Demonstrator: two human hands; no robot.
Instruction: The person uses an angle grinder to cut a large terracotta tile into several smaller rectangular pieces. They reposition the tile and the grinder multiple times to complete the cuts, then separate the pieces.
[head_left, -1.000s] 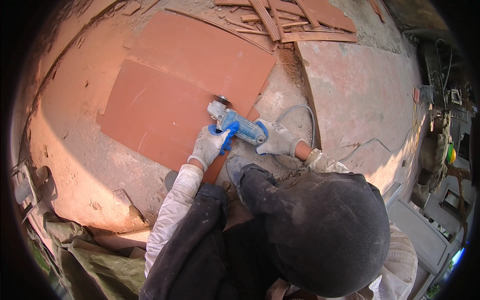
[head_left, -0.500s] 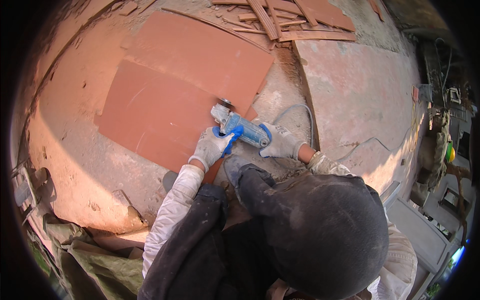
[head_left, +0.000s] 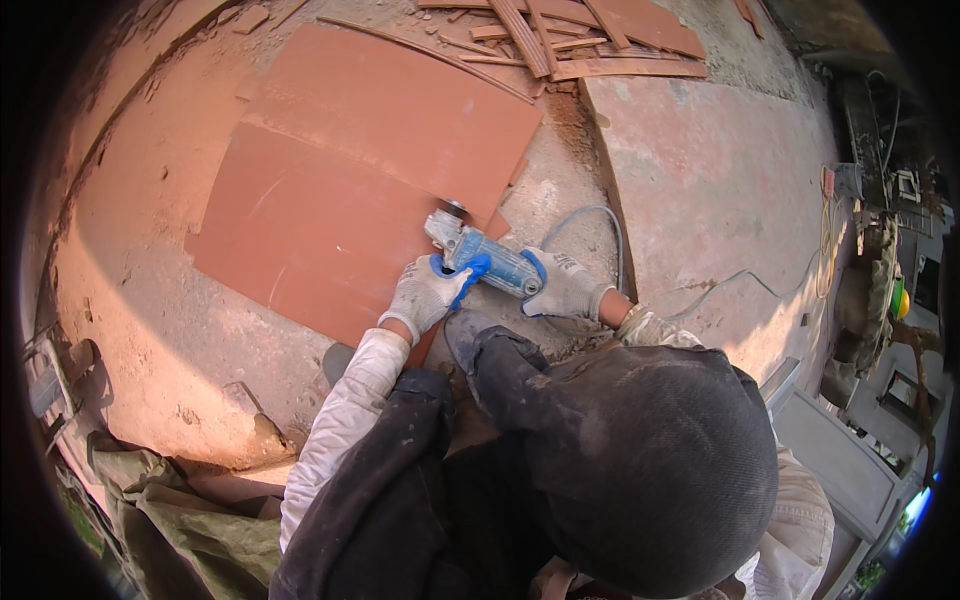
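A blue angle grinder (head_left: pixel 494 263) with a grey metal head lies across the right part of a reddish-brown tile (head_left: pixel 300 225). Its disc (head_left: pixel 453 208) looks blurred at the tile's far right edge. My left hand (head_left: pixel 425 292), in a white and blue work glove, is closed round the grinder near its head. At the tool's rear end my right hand (head_left: pixel 565 284), gloved alike, grips the body. A second reddish tile (head_left: pixel 400 105) lies beyond the first, their edges meeting near the disc. The fingers under the grinder are partly hidden.
Cut strips of tile (head_left: pixel 530 38) are heaped at the far side. A grey cable (head_left: pixel 622 250) loops from behind the grinder toward a raised concrete slab (head_left: pixel 715 190) on the right. Green-brown tarp (head_left: pixel 190 515) lies crumpled at lower left. My shoe (head_left: pixel 465 335) stands just below the grinder.
The grinder and both hands have shifted very slightly to the right relative to the tiles. Both hands keep their hold on it.
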